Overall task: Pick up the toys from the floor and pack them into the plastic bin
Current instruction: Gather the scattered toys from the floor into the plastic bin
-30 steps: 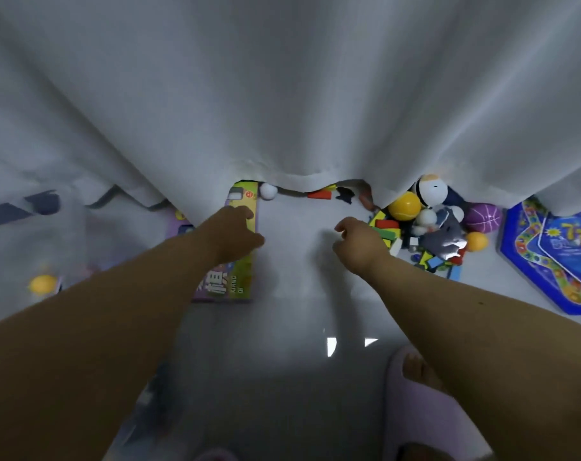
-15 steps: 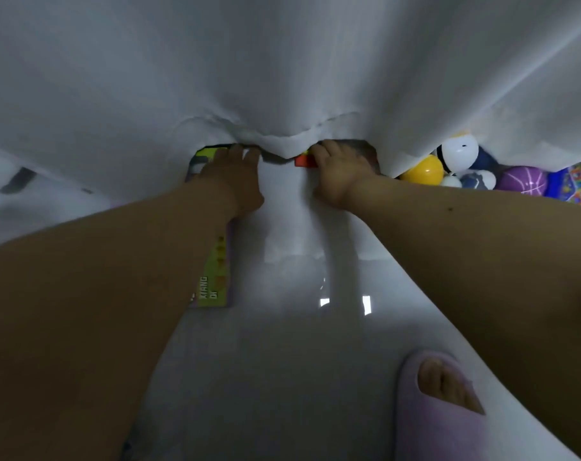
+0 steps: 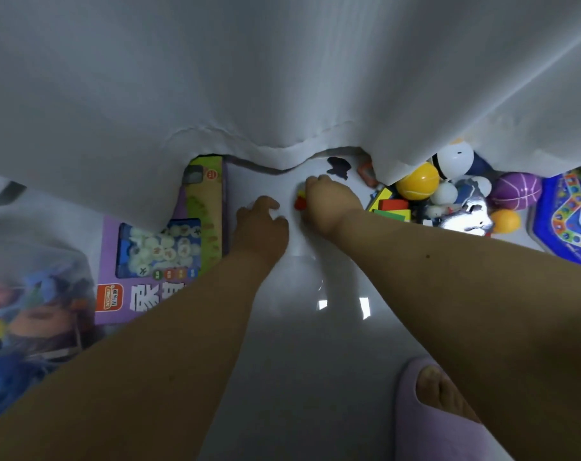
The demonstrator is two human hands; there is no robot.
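Both hands reach forward: right hand (image 3: 329,207) grips a red block (image 3: 300,201); left hand (image 3: 261,222) loosely curled, holding nothing.

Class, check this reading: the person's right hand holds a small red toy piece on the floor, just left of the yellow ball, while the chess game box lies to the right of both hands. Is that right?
One detail is wrong. The chess game box lies to the left of both hands, partly under the white curtain, as the head view shows. The rest stands: the right hand holds a small red toy piece, left of the yellow ball.
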